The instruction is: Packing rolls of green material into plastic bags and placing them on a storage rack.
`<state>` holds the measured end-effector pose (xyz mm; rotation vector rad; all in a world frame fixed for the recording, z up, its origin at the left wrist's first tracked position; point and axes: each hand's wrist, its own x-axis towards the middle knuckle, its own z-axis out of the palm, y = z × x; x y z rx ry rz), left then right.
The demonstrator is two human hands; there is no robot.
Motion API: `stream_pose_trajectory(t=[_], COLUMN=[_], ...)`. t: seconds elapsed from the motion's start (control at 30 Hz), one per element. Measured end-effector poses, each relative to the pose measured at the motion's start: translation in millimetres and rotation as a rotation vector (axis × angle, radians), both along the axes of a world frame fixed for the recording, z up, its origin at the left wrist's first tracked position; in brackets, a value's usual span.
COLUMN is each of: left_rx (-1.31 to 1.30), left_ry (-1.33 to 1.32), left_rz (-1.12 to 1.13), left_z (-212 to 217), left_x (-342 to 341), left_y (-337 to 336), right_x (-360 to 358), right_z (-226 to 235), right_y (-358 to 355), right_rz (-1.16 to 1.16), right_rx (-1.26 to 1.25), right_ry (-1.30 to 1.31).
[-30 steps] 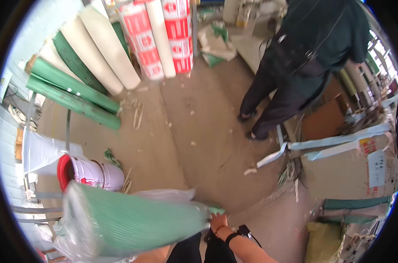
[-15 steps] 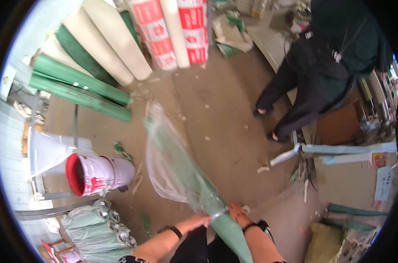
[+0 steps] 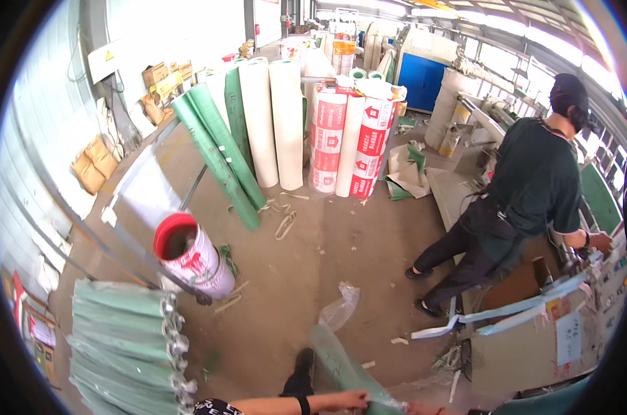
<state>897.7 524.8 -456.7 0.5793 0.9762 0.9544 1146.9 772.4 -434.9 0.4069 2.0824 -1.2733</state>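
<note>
A green roll point(image 3: 335, 360) slants up from the lower edge, wrapped in a clear plastic sleeve whose loose end point(image 3: 342, 308) hangs limp past the roll's far tip. My left hand point(image 3: 353, 400) is closed on the sleeve over the roll's near part. Just to its right, my right hand point(image 3: 424, 409) grips the plastic too, blurred and partly cut off by the lower edge. Bunched film stretches between the two hands. The near end of the roll is out of view.
At left lies a stack of green rolls in plastic point(image 3: 120, 346), near a red-rimmed bucket point(image 3: 206, 266). Green and white rolls point(image 3: 255, 131) and red-and-white wrapped rolls point(image 3: 327, 142) stand ahead. A person point(image 3: 528, 180) works at a machine at right, beside a panel with blue strips point(image 3: 514, 353).
The view has tilted up, showing more of the hall. The roll and my hands now sit lower in the picture. The sleeve's loose end, puffed wide before, now hangs narrow.
</note>
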Motion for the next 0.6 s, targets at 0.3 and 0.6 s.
stream_pose_trajectory(t=[0.3,0.6], left_rx=[0.219,0.564], left_ry=[-0.162,0.162], left_rz=[0.537,0.83], left_z=[269.4,480.8], left_x=[73.2,84.2], left_y=[-65.6,-147.4], right_x=[-5.9,6.5], right_z=[230.4,506.7], right_y=[-52.4,-164.5], right_rz=[-0.71,-0.423], right_rx=[-0.363,-0.225], right_ry=[0.344,0.94])
